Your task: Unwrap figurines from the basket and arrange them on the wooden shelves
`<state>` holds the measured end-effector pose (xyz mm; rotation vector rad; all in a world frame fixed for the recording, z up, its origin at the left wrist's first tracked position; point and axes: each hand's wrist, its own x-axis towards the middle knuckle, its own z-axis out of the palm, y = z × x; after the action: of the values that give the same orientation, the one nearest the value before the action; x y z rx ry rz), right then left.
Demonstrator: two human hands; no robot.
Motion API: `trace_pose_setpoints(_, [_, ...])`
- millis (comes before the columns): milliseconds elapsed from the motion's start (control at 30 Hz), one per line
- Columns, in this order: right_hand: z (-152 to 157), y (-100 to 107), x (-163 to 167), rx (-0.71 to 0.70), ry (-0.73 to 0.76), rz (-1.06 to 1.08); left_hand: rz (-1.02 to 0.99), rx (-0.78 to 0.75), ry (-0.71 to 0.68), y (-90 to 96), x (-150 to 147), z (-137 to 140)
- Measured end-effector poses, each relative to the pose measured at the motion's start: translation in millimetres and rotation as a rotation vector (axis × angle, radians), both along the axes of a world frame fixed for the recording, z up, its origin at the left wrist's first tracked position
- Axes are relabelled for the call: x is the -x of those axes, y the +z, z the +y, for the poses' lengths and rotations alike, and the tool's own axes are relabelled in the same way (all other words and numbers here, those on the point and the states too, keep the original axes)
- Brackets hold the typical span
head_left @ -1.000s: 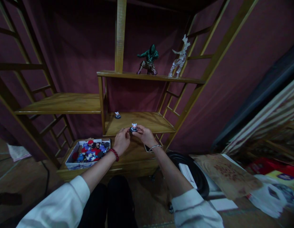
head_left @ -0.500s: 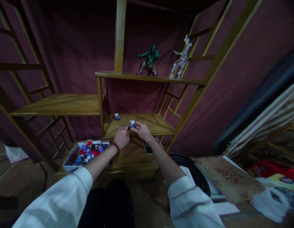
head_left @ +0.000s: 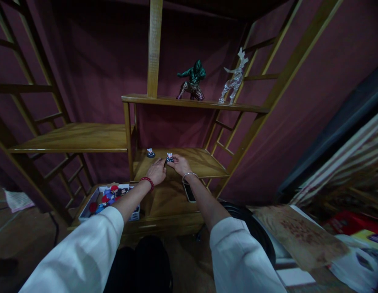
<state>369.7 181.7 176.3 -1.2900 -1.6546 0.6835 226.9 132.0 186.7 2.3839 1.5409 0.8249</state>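
My right hand pinches a small white and dark figurine with pointed ears over the lower shelf board. My left hand is beside it, back of the hand up, fingers stretched toward the figurine's dark base. Its fingertips are at or very near that base; contact is hard to make out. A similar figurine on a round black base stands upright farther back on the same board, to the left. Below my left forearm, a white box of red, blue and black figurines is partly hidden.
A dark green crouching statue and a clear deer figure stand on the upper shelf. A phone-like dark slab lies under my right wrist. Black coiled tubing and a brown patterned sheet are at right.
My right hand and the held figurine have shifted slightly deeper over the board. My left fingers now stretch out more toward its base. The view has tilted a little; the standing figurine stays put.
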Motion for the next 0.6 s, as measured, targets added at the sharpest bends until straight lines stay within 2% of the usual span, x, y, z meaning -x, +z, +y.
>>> trace_pose_setpoints(300, [12.7, 5.5, 7.6, 0.01, -0.016, -0.043, 0.031, 0.114, 0.038, 3.2, -4.5, 6.8])
trace_pose_setpoints(600, [25.7, 2.4, 12.0, -0.005, -0.08, -0.082, 0.072, 0.126, 0.07, 2.6, -7.8, 12.8])
